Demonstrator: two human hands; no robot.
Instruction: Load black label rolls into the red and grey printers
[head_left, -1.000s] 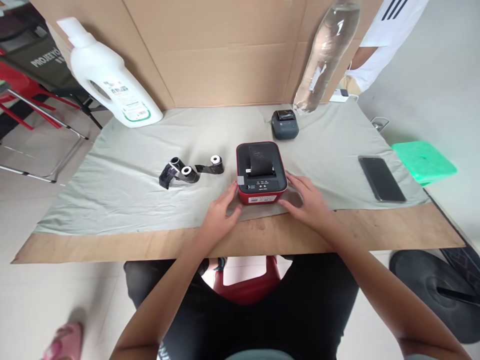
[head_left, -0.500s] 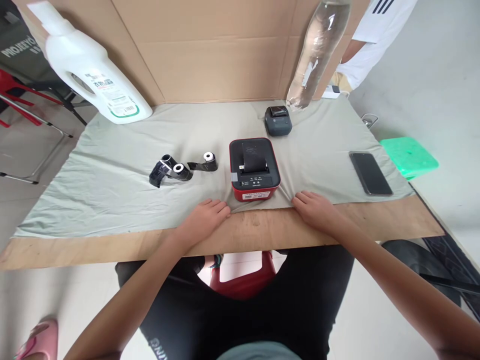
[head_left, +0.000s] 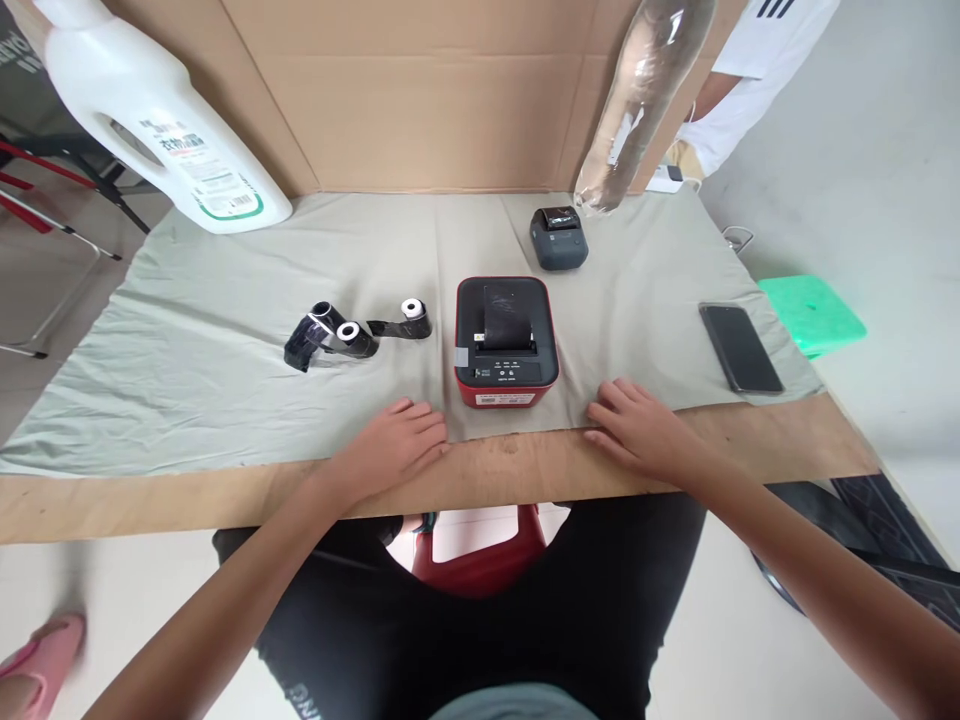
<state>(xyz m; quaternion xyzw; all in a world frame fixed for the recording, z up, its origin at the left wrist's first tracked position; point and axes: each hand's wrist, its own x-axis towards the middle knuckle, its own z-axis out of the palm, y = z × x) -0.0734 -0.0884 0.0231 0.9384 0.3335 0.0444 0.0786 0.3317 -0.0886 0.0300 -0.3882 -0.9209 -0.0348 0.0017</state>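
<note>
My left hand (head_left: pixel 397 443) rests palm down across the cloth's front edge, its fingers stretched out and holding nothing. On the other side, my right hand (head_left: pixel 637 430) lies on the same edge with fingers apart, also holding nothing. Between and just beyond them stands a red and black label printer (head_left: pixel 508 345) with a black strip coming out of its top slot. The grey cloth (head_left: pixel 225 400) under it shows some creases. Left of the printer are black rolls with white cores, one of them a ribbon roll (head_left: pixel 415 320) and the others a joined pair (head_left: pixel 334 335).
A small dark printer (head_left: pixel 559 240) sits behind the red one. A white detergent bottle (head_left: pixel 169 130) and a clear bottle (head_left: pixel 637 110) stand before a cardboard panel (head_left: pixel 420 110). A phone (head_left: pixel 741 347) lies at right, near a green stool (head_left: pixel 814 312). A person's white sleeve (head_left: pixel 765 60) shows beyond.
Both hands have let go of the cloth's front edge and their fingers have spread. The cloth's edge in front of the printer now lies slightly nearer to me. The view has shifted a little.
</note>
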